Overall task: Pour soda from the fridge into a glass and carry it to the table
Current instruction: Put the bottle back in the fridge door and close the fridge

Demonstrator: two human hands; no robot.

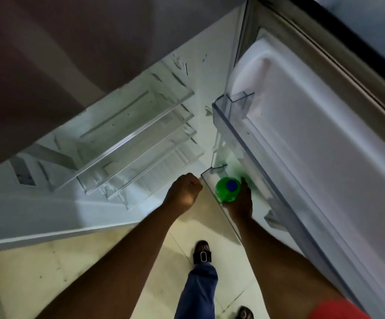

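Note:
A green soda bottle [225, 192] with a blue cap stands in the lower door bin [210, 183] of the open fridge, seen from above. My right hand [241, 203] is wrapped around the bottle's right side, inside the bin. My left hand [183, 194] is closed into a fist just left of the bin's near corner, touching or nearly touching its clear rim. No glass is in view.
The fridge door [313, 146] stands open on the right, with an upper clear bin [230, 111]. Several clear glass shelves [129, 139] inside the fridge hold nothing. My leg in blue trousers and a sandalled foot [202, 252] stand on the pale tiled floor.

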